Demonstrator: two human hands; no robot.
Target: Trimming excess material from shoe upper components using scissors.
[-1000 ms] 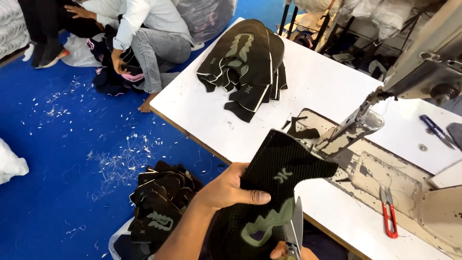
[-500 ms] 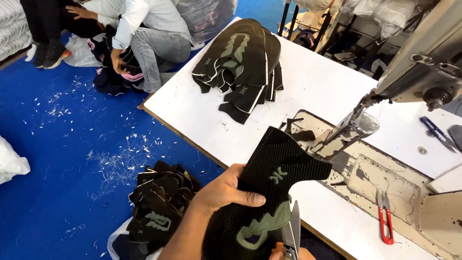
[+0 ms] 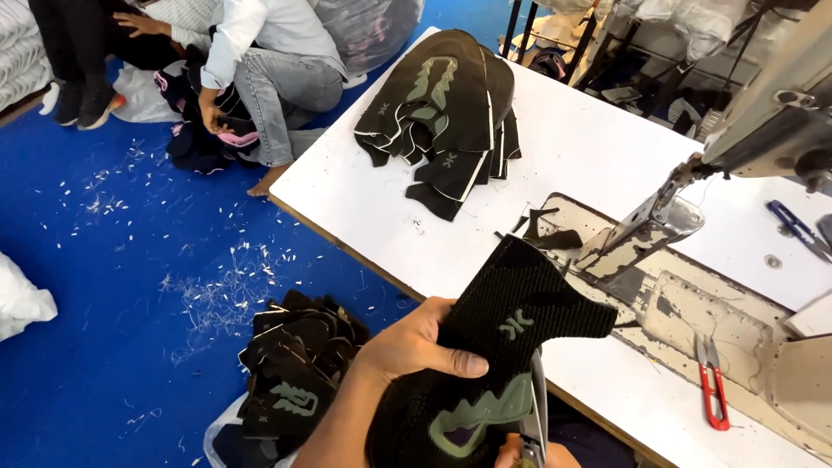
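Upper left: a seated person in jeans (image 3: 277, 82) sorted dark pieces on the blue floor (image 3: 104, 260). Lower left: a heap of black pieces (image 3: 295, 373). Bottom centre: left hand (image 3: 416, 342) closed around a black knitted piece (image 3: 511, 329) with grey-green marks. Bottom edge: right hand (image 3: 529, 452), mostly cut off, gripped small scissors (image 3: 537, 416). Upper centre: stacked pieces (image 3: 451, 113) on the white table (image 3: 589, 147). Right: sewing machine (image 3: 763, 130), red clippers (image 3: 712, 390).

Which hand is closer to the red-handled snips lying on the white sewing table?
Right. The right hand, at the bottom edge, is closer to the red-handled snips; the left hand grips the black knitted fabric piece farther left.
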